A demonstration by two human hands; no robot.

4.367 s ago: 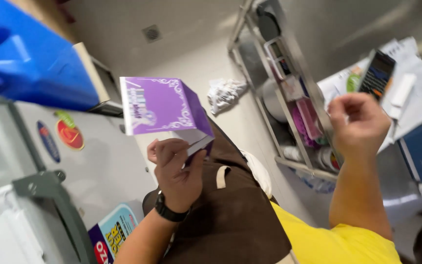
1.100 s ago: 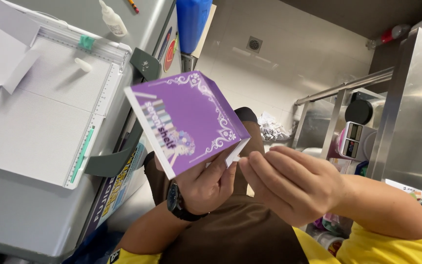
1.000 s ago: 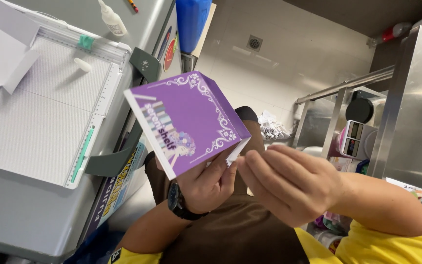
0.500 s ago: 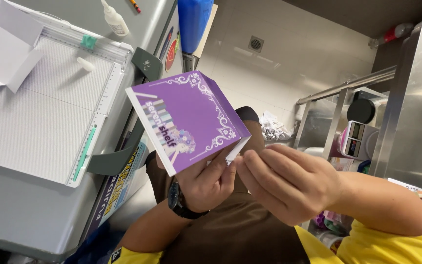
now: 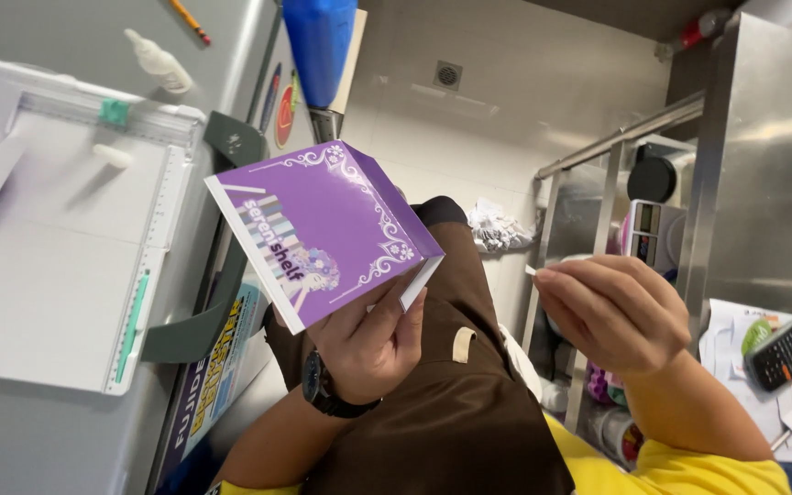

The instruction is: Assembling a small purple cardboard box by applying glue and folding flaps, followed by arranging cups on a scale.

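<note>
A grey worktable (image 5: 38, 302) with a paper trimmer (image 5: 153, 234) sits beside steel shelving (image 5: 616, 147). The left hand (image 5: 368, 344) has its fingers wrapped around the lower edge of a purple box (image 5: 323, 229), holding it up. The right hand (image 5: 611, 312) is apart from the box, fingers curled, pinching a small white strip (image 5: 532, 270). Held by one edge only, the box could tip or slip.

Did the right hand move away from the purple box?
Yes. The right hand has pulled off the purple box, to the right toward the metal rack. The left hand holds the box.
</note>
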